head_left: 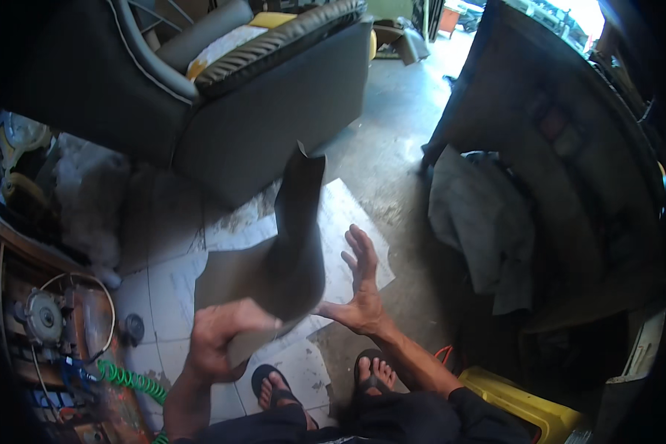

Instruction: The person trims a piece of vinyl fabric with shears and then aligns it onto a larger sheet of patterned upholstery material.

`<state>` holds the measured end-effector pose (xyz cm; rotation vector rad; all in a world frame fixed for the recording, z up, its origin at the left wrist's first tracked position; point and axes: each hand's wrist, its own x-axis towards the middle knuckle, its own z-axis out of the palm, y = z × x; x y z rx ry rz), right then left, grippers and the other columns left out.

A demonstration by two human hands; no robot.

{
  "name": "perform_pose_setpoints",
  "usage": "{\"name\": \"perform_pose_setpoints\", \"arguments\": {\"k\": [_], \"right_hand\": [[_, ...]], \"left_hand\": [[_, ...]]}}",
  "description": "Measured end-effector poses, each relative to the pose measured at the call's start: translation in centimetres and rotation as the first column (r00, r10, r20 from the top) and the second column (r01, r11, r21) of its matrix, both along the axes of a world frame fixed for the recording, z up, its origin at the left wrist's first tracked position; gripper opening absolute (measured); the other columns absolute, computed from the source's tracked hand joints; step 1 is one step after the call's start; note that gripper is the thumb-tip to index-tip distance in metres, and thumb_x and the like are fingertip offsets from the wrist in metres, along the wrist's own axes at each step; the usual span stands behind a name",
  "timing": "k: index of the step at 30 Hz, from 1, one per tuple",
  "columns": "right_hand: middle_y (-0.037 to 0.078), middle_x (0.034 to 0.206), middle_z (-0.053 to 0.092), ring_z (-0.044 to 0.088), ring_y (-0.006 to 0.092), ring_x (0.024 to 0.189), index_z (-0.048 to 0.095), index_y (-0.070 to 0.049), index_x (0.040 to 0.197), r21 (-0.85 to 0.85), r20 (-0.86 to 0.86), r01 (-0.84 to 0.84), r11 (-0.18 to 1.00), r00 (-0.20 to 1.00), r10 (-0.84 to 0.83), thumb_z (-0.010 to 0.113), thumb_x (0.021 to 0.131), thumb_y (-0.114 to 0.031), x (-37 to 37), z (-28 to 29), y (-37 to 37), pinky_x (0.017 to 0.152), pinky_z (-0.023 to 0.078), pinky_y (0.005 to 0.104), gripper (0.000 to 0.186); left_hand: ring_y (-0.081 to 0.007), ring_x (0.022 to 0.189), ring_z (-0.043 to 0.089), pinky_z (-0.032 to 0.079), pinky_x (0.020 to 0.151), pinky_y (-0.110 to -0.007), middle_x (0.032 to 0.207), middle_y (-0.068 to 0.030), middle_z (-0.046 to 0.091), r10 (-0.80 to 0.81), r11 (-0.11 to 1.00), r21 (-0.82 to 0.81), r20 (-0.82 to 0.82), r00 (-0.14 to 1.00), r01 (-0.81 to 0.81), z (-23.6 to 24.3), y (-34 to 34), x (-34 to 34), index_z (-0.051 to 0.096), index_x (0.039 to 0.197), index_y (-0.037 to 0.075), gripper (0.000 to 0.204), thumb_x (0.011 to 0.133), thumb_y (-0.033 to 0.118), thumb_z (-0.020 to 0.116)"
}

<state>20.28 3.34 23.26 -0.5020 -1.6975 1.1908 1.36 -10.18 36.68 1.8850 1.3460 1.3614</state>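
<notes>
A limp, dark grey-brown piece of upholstery material, perhaps leatherette, hangs in front of me with a narrow strip standing up at its far end. My left hand is closed on its near edge, slightly blurred by motion. Just right of the piece, my right hand is open with the fingers spread upward. Its thumb tip reaches the lower right edge of the material; whether it touches I cannot tell. Below both hands a white sheet lies on the tiled floor, partly covered by the piece.
A dark grey sofa stands ahead. To the right a large dark furniture frame rises, with grey cloth draped on it. A yellow stool is near my right. White stuffing, a round motor and a green coiled hose sit left.
</notes>
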Motion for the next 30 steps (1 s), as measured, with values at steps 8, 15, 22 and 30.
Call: {"name": "perform_pose_setpoints", "arguments": {"k": [8,15,22,30], "right_hand": [[0.016,0.151,0.041,0.036,0.0252,0.14,0.045,0.002,0.142,-0.397,0.413,-0.342,0.852,0.762,0.498,0.075,0.085,-0.022,1.3,-11.5,1.8,0.116,0.028,0.0385,0.069],[0.016,0.148,0.044,0.038,0.0273,0.138,0.042,-0.001,0.145,-0.583,0.013,-0.512,0.63,0.77,0.638,0.074,0.087,-0.021,-1.0,-6.9,5.8,0.114,0.032,0.0392,0.07],[0.005,0.107,0.07,0.062,0.0148,0.104,0.067,-0.002,0.117,-0.087,-0.114,-0.147,0.985,0.984,0.137,0.073,0.086,-0.01,0.4,4.7,10.5,0.094,0.048,0.0316,0.032],[0.008,0.097,0.068,0.064,0.0272,0.086,0.073,-0.007,0.103,0.441,0.289,-0.448,0.778,0.891,0.349,0.075,0.062,-0.002,1.2,9.9,2.8,0.075,0.051,0.0364,0.041]], "left_hand": [[-0.009,0.086,0.062,0.047,0.078,-0.023,0.091,-0.0015,0.068,0.336,0.902,0.131,0.387,0.859,-0.412,6.1,2.8,-3.8,0.066,0.105,0.002,0.018,0.093,0.014,0.064],[-0.0117,0.096,0.063,0.047,0.088,-0.025,0.101,-0.0055,0.069,0.075,0.981,0.148,0.328,0.942,-0.129,7.2,4.8,-6.3,0.068,0.106,0.0,0.019,0.091,0.008,0.06],[-0.0157,0.116,0.057,0.04,0.104,-0.03,0.123,-0.0058,0.063,0.131,0.901,0.333,0.398,0.908,-0.277,8.4,2.9,-19.5,0.061,0.125,0.006,0.031,0.094,0.009,0.056],[-0.0259,0.136,0.041,0.029,0.115,-0.049,0.142,-0.0099,0.049,-0.175,0.976,0.216,0.641,0.747,0.043,-4.6,-7.6,-24.6,0.058,0.125,0.01,0.036,0.095,0.029,0.061]]}}
